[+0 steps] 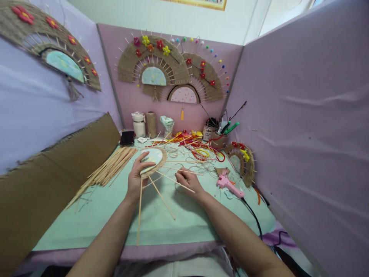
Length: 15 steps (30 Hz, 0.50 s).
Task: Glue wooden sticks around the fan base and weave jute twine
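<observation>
Gripping the left edge of the half-made fan (154,157) with the left hand (137,176), at the middle of the green worktop (173,227), with thin sticks (161,198) splaying nearward from it. Pinching shut with the right hand (188,181) just right of the fan on something thin, stick or twine, cannot tell which. Flanked by a bundle of sticks (111,167) on the left and a pink glue gun (229,185) on the right.
</observation>
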Available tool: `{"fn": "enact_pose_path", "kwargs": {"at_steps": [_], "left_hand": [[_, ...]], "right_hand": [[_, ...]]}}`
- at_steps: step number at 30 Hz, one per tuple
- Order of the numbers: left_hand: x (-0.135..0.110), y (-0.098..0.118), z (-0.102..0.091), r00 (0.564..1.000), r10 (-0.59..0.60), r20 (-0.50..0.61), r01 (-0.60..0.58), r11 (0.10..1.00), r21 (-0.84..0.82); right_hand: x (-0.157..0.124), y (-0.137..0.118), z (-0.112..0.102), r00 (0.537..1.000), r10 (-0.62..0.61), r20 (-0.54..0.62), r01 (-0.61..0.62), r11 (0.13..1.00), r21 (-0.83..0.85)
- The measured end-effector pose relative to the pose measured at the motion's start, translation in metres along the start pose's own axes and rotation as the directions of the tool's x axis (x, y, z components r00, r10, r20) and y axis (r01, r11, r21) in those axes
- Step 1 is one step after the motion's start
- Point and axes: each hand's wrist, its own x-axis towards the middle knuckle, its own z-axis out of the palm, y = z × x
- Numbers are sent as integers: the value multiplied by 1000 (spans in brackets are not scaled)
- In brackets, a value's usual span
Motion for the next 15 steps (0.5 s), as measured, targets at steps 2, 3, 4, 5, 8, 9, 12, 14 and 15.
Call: {"fn": "enact_pose_path", "kwargs": {"at_steps": [2, 3, 4, 5, 8, 9, 12, 14, 15], "left_hand": [[1, -1, 0, 1000, -11, -18, 10, 1000, -24], [2, -2, 0, 999, -20, -30, 19, 999, -31], [2, -3, -1, 999, -30, -41, 29, 999, -37], [3, -4, -1, 998, -43, -54, 41, 998, -46], [2, -8, -2, 992, -95, -89, 88, 993, -74], [2, -9, -3, 988, -118, -99, 110, 990, -84], [1, -10, -2, 978, -188, -92, 172, 972, -160], [4, -8, 0, 975, -218, -43, 200, 945, -258], [8, -5, 2, 975, -221, -12, 207, 930, -303]], "right_hand": [[-1, 2, 0, 1000, 3, 28, -3, 1000, -13], [-2, 4, 0, 999, 8, 41, -7, 1000, -13], [-2, 5, -1, 998, 8, 55, -8, 1000, -11], [-2, 5, -1, 998, 4, 69, -4, 1000, -7], [-1, 3, -2, 994, -15, 105, 15, 1000, -2], [-1, 2, -3, 992, -13, 124, 14, 1000, -3], [-3, -5, -6, 981, 38, 189, -34, 999, -27], [-8, -11, -10, 974, 92, 206, -82, 995, -55], [-12, -14, -12, 971, 118, 206, -107, 992, -64]]}}
